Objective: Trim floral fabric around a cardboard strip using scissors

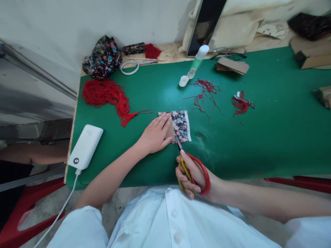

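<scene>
A small piece of dark floral fabric [181,125] with a pale frayed right edge lies on the green tabletop. Over its left part rests a brown cardboard piece [170,132]. My left hand [156,134] lies flat on the cardboard and fabric, fingers stretched out, pressing from above. In my right hand [190,172] are scissors [204,172] with red and yellow handles, the fingers wrapped through the loops. The blade tips meet the fabric's near edge, just right of the cardboard; whether they are cutting I cannot tell.
Left of the hands lie red tassels [106,94] and a white power bank [86,144] with a cable. Behind stand a glue stick [198,62] and its cap [183,81]. Red thread scraps [204,89], stacked cardboard pieces [232,65], a tape roll [129,67] and bundled floral cloth [103,57] lie around.
</scene>
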The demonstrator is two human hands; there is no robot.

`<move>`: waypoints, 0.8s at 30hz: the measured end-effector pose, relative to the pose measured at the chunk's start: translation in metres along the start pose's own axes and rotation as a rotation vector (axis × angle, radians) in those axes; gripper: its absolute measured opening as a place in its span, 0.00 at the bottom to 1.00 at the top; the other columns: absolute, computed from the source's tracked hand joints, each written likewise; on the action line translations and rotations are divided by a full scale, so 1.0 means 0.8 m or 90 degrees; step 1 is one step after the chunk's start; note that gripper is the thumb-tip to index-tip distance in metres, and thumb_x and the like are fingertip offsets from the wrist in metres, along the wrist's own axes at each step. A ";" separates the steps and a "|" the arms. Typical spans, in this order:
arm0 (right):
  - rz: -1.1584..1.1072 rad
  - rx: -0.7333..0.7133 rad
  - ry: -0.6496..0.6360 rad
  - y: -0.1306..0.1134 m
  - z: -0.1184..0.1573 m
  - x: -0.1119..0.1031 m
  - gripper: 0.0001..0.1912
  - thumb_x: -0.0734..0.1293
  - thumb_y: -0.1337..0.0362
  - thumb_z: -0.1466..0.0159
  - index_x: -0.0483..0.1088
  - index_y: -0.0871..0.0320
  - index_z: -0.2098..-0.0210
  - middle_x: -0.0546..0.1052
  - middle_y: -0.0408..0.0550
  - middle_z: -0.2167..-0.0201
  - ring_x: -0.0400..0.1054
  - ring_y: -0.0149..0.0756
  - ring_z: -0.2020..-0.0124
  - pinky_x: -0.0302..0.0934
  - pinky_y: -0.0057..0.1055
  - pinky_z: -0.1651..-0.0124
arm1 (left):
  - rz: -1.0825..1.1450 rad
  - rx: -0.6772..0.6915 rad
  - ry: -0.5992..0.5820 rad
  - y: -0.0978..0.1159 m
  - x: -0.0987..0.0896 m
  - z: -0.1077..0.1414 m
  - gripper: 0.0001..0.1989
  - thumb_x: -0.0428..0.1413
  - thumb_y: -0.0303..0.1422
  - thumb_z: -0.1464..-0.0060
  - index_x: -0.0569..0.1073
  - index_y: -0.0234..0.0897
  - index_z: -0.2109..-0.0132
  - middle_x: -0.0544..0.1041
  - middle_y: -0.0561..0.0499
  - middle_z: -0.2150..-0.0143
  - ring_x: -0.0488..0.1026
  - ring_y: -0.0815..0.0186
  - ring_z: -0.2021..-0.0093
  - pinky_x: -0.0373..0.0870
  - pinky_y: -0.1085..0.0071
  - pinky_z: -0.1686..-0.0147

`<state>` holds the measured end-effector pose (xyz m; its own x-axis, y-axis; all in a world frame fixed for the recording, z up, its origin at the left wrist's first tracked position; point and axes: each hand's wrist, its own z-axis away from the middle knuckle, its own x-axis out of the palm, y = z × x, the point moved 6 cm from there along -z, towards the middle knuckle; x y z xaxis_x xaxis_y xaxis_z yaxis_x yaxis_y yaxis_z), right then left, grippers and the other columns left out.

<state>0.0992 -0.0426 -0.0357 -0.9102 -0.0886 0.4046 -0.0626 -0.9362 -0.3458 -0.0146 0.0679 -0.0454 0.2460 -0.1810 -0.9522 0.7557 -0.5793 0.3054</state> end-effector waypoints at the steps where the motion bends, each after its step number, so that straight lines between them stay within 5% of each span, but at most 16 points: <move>1: 0.001 0.003 -0.001 0.000 0.000 0.000 0.24 0.56 0.37 0.32 0.55 0.52 0.63 0.61 0.30 0.88 0.44 0.22 0.93 0.62 0.23 0.88 | 0.000 0.000 -0.001 0.000 0.000 0.000 0.35 0.49 0.40 0.35 0.52 0.22 0.29 0.51 0.30 0.26 0.49 0.47 0.25 0.47 0.52 0.28; 13: -0.028 0.016 -0.009 0.002 -0.001 -0.001 0.24 0.56 0.38 0.32 0.55 0.52 0.66 0.60 0.31 0.89 0.44 0.23 0.94 0.58 0.22 0.90 | -0.014 -0.008 0.004 0.001 -0.001 0.000 0.35 0.51 0.39 0.36 0.54 0.20 0.30 0.53 0.30 0.26 0.50 0.47 0.26 0.47 0.55 0.28; 24: -0.127 0.074 -0.026 0.001 0.000 -0.002 0.22 0.45 0.44 0.27 0.55 0.52 0.67 0.60 0.34 0.87 0.40 0.24 0.93 0.52 0.20 0.92 | -0.020 -0.006 -0.006 0.001 -0.001 -0.001 0.36 0.51 0.39 0.36 0.53 0.20 0.29 0.52 0.30 0.26 0.49 0.47 0.26 0.47 0.55 0.28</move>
<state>0.1006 -0.0431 -0.0370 -0.8667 0.0908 0.4906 -0.1902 -0.9692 -0.1567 -0.0139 0.0681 -0.0441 0.2165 -0.1702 -0.9613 0.7684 -0.5777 0.2754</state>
